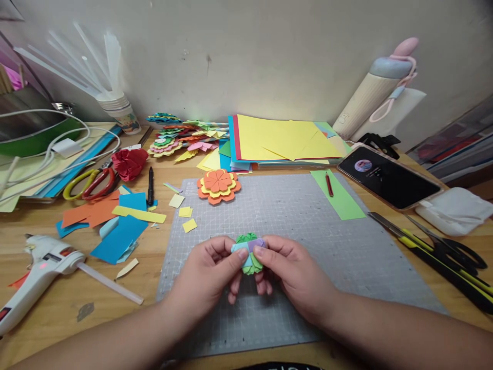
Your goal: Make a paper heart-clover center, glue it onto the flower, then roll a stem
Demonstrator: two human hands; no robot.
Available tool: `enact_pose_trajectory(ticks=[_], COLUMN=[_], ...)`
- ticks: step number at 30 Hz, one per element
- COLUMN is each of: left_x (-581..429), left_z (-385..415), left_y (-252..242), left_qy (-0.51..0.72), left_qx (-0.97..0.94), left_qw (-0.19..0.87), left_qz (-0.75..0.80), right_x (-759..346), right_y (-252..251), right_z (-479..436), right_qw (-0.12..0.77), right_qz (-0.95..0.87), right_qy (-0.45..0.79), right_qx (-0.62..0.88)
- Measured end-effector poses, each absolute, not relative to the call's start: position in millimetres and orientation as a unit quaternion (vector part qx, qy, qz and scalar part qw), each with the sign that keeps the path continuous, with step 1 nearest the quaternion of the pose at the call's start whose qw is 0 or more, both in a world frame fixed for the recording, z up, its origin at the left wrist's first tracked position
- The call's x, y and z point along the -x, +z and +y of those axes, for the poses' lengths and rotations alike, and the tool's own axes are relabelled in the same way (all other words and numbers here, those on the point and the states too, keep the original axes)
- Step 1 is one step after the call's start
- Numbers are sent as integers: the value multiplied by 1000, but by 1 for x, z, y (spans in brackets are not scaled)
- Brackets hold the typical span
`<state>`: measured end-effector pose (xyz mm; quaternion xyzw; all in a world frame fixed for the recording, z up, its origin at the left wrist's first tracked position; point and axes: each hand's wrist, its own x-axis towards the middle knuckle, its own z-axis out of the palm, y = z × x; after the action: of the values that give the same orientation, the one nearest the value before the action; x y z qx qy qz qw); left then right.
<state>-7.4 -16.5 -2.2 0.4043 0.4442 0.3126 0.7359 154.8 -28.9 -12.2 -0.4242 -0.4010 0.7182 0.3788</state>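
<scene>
Both my hands meet over the grey cutting mat (308, 216), pinching a small folded paper flower (249, 251) of green, light blue and purple layers. My left hand (210, 275) grips its left side with thumb on top and fingers curled beneath. My right hand (292, 272) grips the right side the same way. The flower is held slightly above the mat. A finished orange and yellow paper flower (218, 185) lies at the mat's far left corner.
A white glue gun (42, 272) lies at left beside paper scraps (115, 221). Scissors (90, 182) and a red paper flower (129, 163) sit behind. Stacked coloured sheets (281, 141), a phone (387, 177), black scissors (450, 249) and a utility knife (435, 262) lie at right.
</scene>
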Motion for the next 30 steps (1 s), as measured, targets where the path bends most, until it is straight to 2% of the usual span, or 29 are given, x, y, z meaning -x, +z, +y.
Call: enact_pose_trajectory(ticks=[5, 16, 25, 30], left_x=[5, 8, 14, 11], left_z=[-16, -13, -12, -14], left_y=[0, 1, 5, 3], left_qy=[313, 286, 231, 252], left_qx=[-415, -455, -507, -508], left_qw=[724, 695, 694, 678], left_qz=[453, 477, 456, 469], right_x=[-157, -155, -167, -162], right_y=[-7, -6, 2, -2], right_z=[-28, -31, -19, -22], right_qw=[365, 359, 262, 311], right_qz=[-457, -493, -492, -482], right_qy=[670, 653, 722, 696], right_qx=[458, 448, 409, 432])
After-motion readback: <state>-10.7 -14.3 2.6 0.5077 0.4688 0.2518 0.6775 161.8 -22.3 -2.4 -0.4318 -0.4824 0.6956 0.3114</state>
